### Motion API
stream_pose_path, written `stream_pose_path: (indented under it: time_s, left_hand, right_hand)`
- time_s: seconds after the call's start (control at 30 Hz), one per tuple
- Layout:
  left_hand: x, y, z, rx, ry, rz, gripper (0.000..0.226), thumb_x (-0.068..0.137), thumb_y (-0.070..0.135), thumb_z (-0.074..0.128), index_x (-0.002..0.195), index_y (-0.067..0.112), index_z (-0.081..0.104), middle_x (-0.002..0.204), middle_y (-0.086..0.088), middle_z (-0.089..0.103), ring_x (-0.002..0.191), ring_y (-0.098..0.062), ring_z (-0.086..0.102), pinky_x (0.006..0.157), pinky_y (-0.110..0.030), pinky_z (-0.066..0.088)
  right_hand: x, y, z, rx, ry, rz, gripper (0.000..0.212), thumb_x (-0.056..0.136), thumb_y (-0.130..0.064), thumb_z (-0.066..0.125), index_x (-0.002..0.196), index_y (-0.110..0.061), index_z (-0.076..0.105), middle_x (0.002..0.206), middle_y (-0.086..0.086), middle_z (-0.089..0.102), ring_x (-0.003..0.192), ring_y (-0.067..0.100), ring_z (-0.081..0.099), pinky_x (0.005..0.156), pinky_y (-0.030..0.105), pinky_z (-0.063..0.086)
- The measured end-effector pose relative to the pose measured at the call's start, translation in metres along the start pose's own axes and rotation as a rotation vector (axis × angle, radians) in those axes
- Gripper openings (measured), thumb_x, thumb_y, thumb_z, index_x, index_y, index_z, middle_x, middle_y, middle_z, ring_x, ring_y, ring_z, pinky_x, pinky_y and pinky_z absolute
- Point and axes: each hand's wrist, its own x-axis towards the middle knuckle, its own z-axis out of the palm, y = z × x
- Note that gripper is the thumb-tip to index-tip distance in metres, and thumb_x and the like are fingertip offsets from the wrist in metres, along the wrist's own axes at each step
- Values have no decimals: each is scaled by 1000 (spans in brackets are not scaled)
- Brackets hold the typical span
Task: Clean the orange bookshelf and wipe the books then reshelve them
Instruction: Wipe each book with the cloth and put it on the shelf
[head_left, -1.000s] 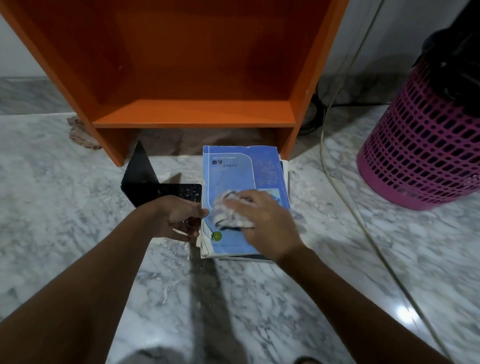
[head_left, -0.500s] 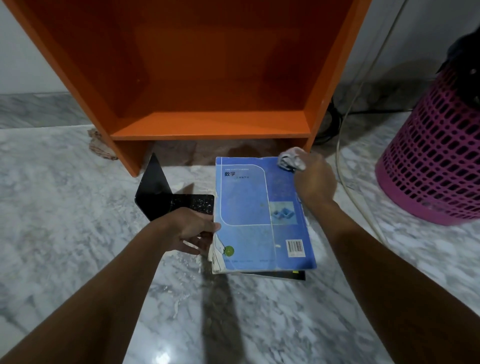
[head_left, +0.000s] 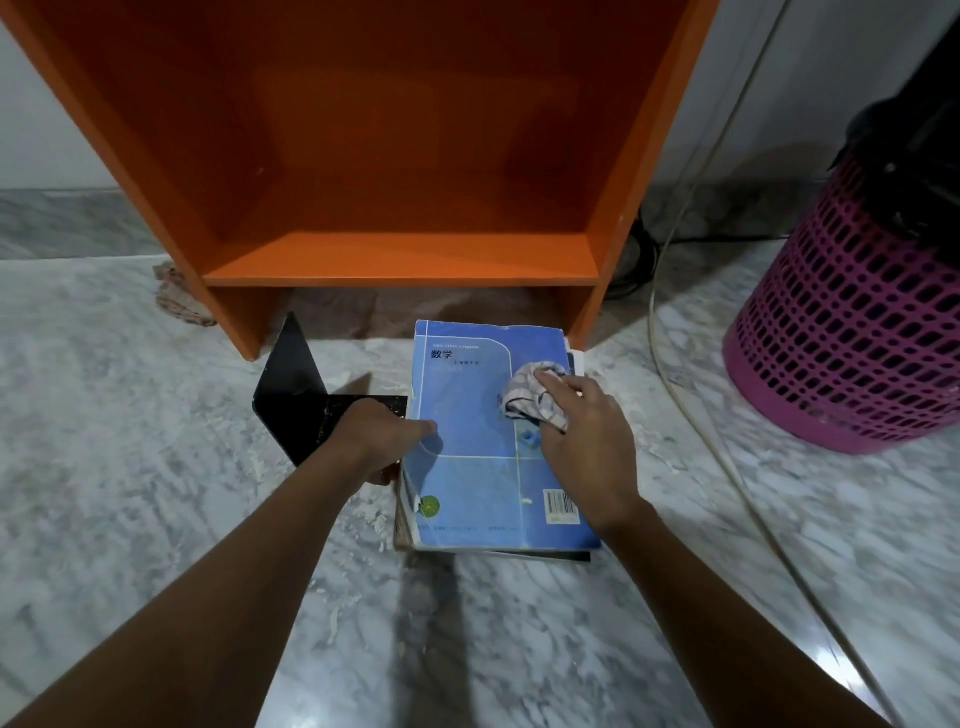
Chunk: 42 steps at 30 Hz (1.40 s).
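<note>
**Book**: blue soft cover, topmost of a small stack lying flat, directly beneath both sets of fingers. We judge it light and bendable. The cover is smooth and apt to slide on the volumes under it. Its edges look worn, so we would take it by a long edge or the spine side, never by a corner.

**Left hand**: thumb laid on the cover's left edge, the other fingers tucked down beside that edge and mostly hidden. We read this as pinching the book to steady it.

**Right hand**: fingers curled over a crumpled cloth, pressing it onto the cover's upper right part.

**Cloth**: soft and limp, bunches readily.

**Bookshelf**: orange, hard and smooth, just beyond the fingers. No books are reshelved yet.

**Bookend**: black bent metal, left of the left fingers and partly under that hand.

**Floor**: glossy grey-white marble, probably slippery, with pale crumbs near the stack.

**Basket**: pink and perforated, well right of the right fingers. A cable runs between it and them.
</note>
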Motion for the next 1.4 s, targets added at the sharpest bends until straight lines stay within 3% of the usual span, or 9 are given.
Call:
stream_pose_path:
  time_s: [0.2,0.5,0.63,0.73,0.87,1.03,1.13,1.23,1.4]
  left_hand:
    - [-5,-3,0,0,-6,23,35,83,36,75,83,1,71,88,-9,68,72,-23,64,61,-30,51]
    - [-8,2,-4,-181,14,114,42,85,27,75,70,15,37,84,-17,55,73,-26,53,61,-32,41]
    - [-7,0,-7,-281,-50,28,40,85,23,75,70,15,39,102,-23,68,89,-37,67,72,-45,55]
    - [-15,-4,-7,-315,-147,-40,18,91,21,68,94,3,63,105,-19,72,94,-35,70,83,-46,58]
    - [-27,-7,-4,-287,-165,-74,29,92,27,65,113,8,64,104,-12,74,97,-31,69,77,-38,56]
    - [-38,23,-18,-258,-120,120,45,77,28,72,108,-4,63,105,-17,72,98,-40,68,92,-53,54]
    - [-50,55,-33,-125,18,324,21,84,25,68,75,9,59,78,-7,65,71,-20,60,70,-31,50]
    - [-72,92,-45,125,150,549,26,89,19,63,71,14,45,60,-3,38,49,-15,32,45,-20,26]
    - [-100,120,-19,534,293,733,14,86,21,64,76,15,56,67,-2,51,59,-22,51,50,-26,34]
  right_hand:
    - [-15,-6,1,14,-13,-30,57,81,-10,64,134,-29,59,132,-2,56,109,27,52,90,38,47]
    - [-17,-6,-4,105,-55,16,56,85,-9,60,136,-31,56,134,-7,53,118,19,47,93,30,43]
    - [-18,-7,-4,123,-60,24,56,85,-8,59,136,-32,57,133,-7,52,118,17,47,93,27,41]
    - [-19,-9,-4,129,-74,27,56,86,-7,60,136,-31,56,133,-7,52,118,17,46,91,24,40]
    - [-18,-8,-3,154,-84,25,55,85,-5,60,135,-30,58,130,-7,53,116,18,47,93,25,42]
    - [-10,-5,-12,394,-24,102,53,86,6,54,130,-21,63,116,-3,57,103,13,56,85,12,45]
    - [-1,0,-23,558,117,241,38,88,4,55,117,-16,70,104,3,69,95,15,64,82,16,46]
    - [6,4,-41,691,183,343,22,91,-3,59,101,-18,71,84,-8,69,75,-2,62,63,6,44]
    - [15,8,-64,841,267,438,15,92,-8,61,90,-21,69,75,-4,67,65,8,60,54,8,44]
